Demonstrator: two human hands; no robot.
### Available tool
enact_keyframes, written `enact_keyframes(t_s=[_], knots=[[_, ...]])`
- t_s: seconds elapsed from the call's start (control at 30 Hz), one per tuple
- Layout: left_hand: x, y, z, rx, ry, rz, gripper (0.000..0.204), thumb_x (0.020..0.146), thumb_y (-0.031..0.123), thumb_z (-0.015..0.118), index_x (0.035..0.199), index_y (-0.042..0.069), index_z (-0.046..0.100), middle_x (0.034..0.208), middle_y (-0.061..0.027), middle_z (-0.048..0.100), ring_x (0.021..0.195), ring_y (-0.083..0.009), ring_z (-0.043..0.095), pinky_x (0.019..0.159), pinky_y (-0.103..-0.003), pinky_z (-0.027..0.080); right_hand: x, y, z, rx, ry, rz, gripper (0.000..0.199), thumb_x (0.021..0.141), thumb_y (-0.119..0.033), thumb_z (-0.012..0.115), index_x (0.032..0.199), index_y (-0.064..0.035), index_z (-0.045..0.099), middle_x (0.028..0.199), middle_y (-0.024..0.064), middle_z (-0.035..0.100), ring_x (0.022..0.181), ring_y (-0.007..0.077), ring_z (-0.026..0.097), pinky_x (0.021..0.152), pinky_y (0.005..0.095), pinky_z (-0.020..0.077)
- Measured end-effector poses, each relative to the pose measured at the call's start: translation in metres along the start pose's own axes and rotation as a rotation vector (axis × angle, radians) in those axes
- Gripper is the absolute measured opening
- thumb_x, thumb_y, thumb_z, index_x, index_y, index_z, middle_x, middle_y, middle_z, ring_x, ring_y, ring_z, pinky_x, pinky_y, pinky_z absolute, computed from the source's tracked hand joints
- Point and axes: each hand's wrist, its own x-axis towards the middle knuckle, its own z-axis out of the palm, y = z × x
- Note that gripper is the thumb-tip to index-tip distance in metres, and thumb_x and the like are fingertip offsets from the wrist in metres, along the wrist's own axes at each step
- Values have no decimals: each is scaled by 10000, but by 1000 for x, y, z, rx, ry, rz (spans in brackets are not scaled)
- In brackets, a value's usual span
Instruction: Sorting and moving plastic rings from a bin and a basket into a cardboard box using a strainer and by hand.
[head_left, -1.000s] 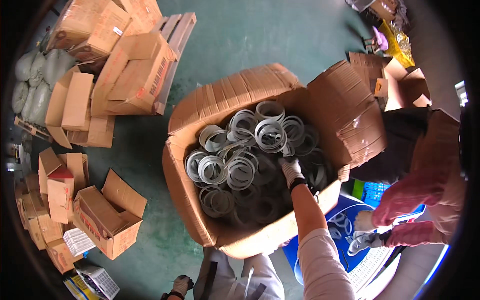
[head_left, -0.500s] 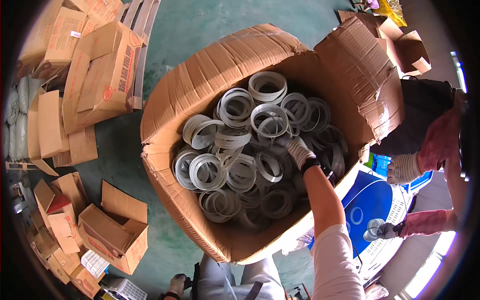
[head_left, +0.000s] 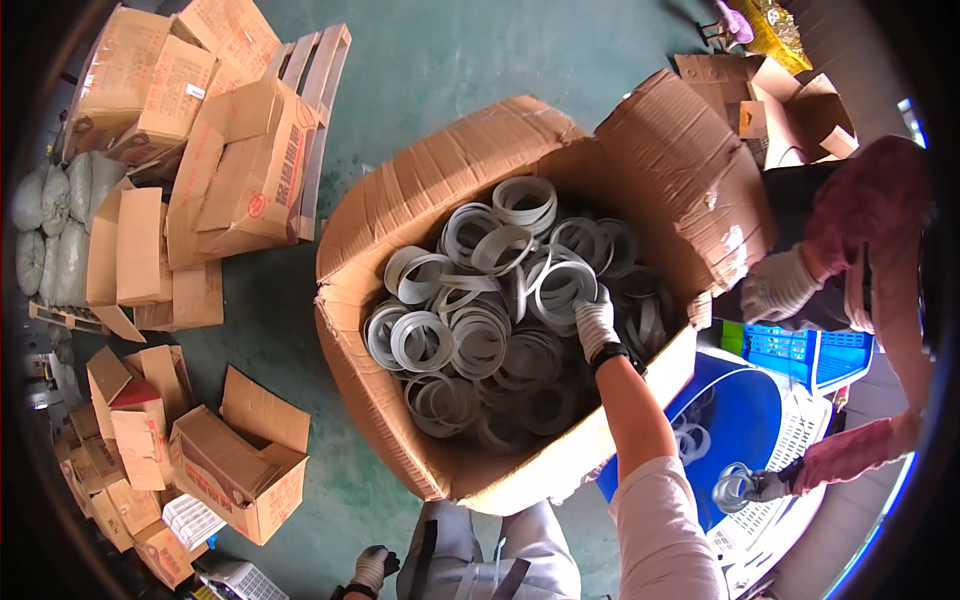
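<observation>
Right hand (head_left: 596,322): white knit glove, fingers closed on a grey coiled strip ring (head_left: 563,285).
Left hand (head_left: 372,566): gloved, low by the leg, grip unreadable.
Box (head_left: 420,190): corrugated cardboard, creased and torn.

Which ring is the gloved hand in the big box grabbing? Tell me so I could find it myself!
Find the big open cardboard box in the middle of the green floor, full of grey rings. The right hand, in a white glove, reaches into its right half. Its fingers rest on a pale ring standing tilted on top of the pile, brighter than the darker rings to its right.

rings (head_left: 480,330) in big carton (head_left: 400,215) | small cartons (head_left: 200,160) left | crate (head_left: 810,350) right
</observation>
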Motion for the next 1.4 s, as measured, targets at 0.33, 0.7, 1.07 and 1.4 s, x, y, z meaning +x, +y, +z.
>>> enact_keyframes(t_s=[0.33,0.7,1.07,1.4], knots=[[-9,2,43,16,-100,124,243,802,107,562,1028,39,505,799,-141,603,657,-298,623,572,-439,551,-116,-115,-146,628,-180,31,432,717,64,578,1132,-54,548,1020,34,610,927,163,570,853,294,448],[-14,9,64,7,-467,78,112,798,117,589,881,133,516,731,-78,545,616,-256,540,563,-419,491,-297,-66,-380,625,114,209,496,727,-130,652,1181,-18,488,1072,66,578,959,173,569,832,310,478],[-41,21,75,47,-245,173,158,802,114,608,917,151,505,638,-37,480,549,-215,497,477,-387,444,-366,130,-465,272,495,671,405,743,21,524,1141,-49,495,1007,100,592,880,243,612,721,380,537],[-47,23,86,76,-204,137,172,804,102,603,936,165,512,685,-58,509,573,-239,506,526,-433,472,-356,141,-484,28,441,886,414,711,-5,597,1114,-39,513,898,136,609,673,258,629,514,374,544]])
